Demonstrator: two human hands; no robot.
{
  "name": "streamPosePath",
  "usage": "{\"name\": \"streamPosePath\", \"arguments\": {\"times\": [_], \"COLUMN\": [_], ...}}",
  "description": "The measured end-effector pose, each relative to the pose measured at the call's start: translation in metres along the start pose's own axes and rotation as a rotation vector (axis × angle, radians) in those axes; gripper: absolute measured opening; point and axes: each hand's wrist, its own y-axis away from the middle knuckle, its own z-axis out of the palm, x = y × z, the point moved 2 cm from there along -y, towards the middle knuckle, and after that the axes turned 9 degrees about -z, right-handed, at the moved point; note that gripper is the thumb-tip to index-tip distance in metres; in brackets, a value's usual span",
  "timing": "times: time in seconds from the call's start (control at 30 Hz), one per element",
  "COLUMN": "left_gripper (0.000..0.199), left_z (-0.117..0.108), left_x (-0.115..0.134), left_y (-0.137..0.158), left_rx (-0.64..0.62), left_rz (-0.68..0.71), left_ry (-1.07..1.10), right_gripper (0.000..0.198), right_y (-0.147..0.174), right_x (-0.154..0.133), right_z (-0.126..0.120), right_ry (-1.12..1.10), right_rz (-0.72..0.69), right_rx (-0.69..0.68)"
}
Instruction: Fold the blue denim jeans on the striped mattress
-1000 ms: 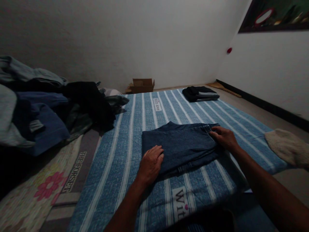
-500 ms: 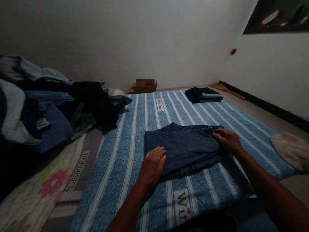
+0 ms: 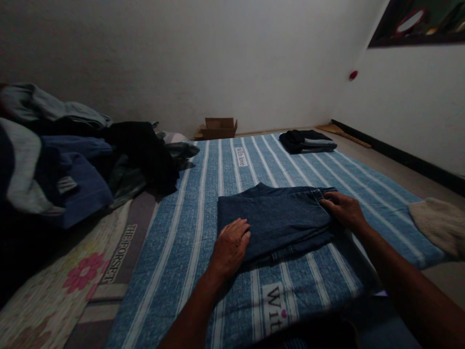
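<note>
Folded dark blue denim jeans [image 3: 279, 218] lie on a blue-and-white striped bedsheet [image 3: 181, 232] in front of me. My left hand [image 3: 232, 242] rests flat on their left end, its fingers stretched out over the cloth. At the right end, my right hand [image 3: 341, 208] pinches the gathered waistband, thumb and fingers closed on the denim. Some of the right fingertips are hidden by the fabric and the hand itself.
A heap of loose clothes [image 3: 80, 160] spreads along the left, over a flowered bedcover [image 3: 87, 271]. Folded dark clothes [image 3: 307, 141] sit at the far right of the sheet. An open cardboard box [image 3: 219, 128] stands by the wall, and a beige fluffy item [image 3: 438, 225] lies right.
Both hands stay in the same places on the jeans, and the jeans lie as before. Only the camera view has shifted very slightly.
</note>
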Motion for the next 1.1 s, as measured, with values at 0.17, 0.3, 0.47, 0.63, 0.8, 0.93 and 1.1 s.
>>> {"name": "streamPosePath", "arguments": {"times": [0.17, 0.3, 0.47, 0.63, 0.8, 0.93, 1.1], "left_gripper": [0.028, 0.028, 0.028, 0.028, 0.028, 0.028, 0.028], "left_z": [0.0022, 0.0019, 0.0014, 0.0018, 0.0018, 0.0016, 0.0016], "left_x": [-0.0015, -0.0016, -0.0014, -0.0016, -0.0017, -0.0018, -0.0022], "left_y": [0.0002, 0.0007, 0.0014, 0.001, 0.0008, 0.0009, 0.0012], "left_rx": [0.014, 0.018, 0.027, 0.031, 0.028, 0.03, 0.035], "left_rz": [0.017, 0.021, 0.035, 0.03, 0.03, 0.029, 0.036], "left_ry": [-0.008, -0.015, -0.016, -0.006, 0.0, -0.003, -0.002], "right_gripper": [0.039, 0.038, 0.039, 0.039, 0.038, 0.04, 0.04], "right_y": [0.0004, 0.0006, 0.0003, 0.0004, 0.0, -0.0004, -0.0002], "right_x": [-0.0003, 0.0003, 0.0036, 0.0057, 0.004, 0.0028, 0.0019], "right_z": [0.0, 0.0005, 0.0022, 0.003, 0.0023, 0.0016, 0.0016], "right_ry": [0.005, 0.004, -0.002, 0.003, 0.001, 0.017, 0.006], "right_rz": [0.015, 0.034, 0.016, 0.006, -0.007, 0.014, 0.011], "right_rx": [0.012, 0.012, 0.012, 0.03, 0.019, 0.016, 0.013]}}
